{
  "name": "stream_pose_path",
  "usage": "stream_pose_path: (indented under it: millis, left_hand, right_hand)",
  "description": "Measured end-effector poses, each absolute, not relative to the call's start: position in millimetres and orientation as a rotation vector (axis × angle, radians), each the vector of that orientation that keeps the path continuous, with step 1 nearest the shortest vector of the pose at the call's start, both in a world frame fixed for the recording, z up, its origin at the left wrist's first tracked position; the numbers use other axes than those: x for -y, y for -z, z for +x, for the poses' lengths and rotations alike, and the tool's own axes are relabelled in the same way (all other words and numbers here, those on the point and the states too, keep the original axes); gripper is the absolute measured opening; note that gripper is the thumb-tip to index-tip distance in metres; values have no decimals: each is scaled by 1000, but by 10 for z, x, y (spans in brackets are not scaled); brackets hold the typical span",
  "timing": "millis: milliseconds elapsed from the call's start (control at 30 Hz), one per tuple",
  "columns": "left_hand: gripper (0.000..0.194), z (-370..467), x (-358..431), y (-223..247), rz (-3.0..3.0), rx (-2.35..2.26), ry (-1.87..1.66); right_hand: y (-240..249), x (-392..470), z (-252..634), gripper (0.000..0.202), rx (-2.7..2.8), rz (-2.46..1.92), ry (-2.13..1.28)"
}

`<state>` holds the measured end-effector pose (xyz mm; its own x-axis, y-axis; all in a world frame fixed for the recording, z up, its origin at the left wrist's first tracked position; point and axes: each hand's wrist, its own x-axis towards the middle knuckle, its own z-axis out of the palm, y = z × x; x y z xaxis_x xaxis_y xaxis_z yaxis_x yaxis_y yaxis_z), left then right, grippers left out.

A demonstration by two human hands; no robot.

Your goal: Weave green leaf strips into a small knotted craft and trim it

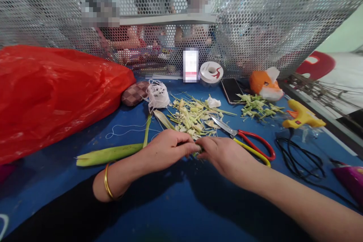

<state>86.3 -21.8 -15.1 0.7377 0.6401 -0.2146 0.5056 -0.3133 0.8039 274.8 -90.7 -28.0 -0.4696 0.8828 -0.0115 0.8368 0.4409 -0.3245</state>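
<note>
My left hand, with a gold bangle on its wrist, and my right hand meet at the fingertips over the blue table. Both are closed in a pinch. Between them shows a bit of something small and greenish, mostly hidden by the fingers. Just beyond lies a pile of pale green leaf scraps. Red-and-yellow-handled scissors rest beside my right hand, blades slightly apart. A thick green stalk lies behind my left forearm. Loose white string is heaped past it.
A red plastic bag fills the left. Toward the back stand a lit phone and a ribbon spool; a dark phone lies nearby. At right are woven green pieces, a tissue pack, a yellow glue gun and black cable.
</note>
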Motion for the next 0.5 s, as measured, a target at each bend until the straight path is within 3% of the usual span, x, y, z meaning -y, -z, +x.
stream_pose_path:
  millis: [267,500]
  left_hand:
    - [19,907,268,207,2074,-857,-367]
    - [19,902,277,224,2061,-729,-372]
  right_hand:
    - [373,903,2759,7,2504,-1450,-221]
    - [433,945,2771,19,2518,-1193,-58]
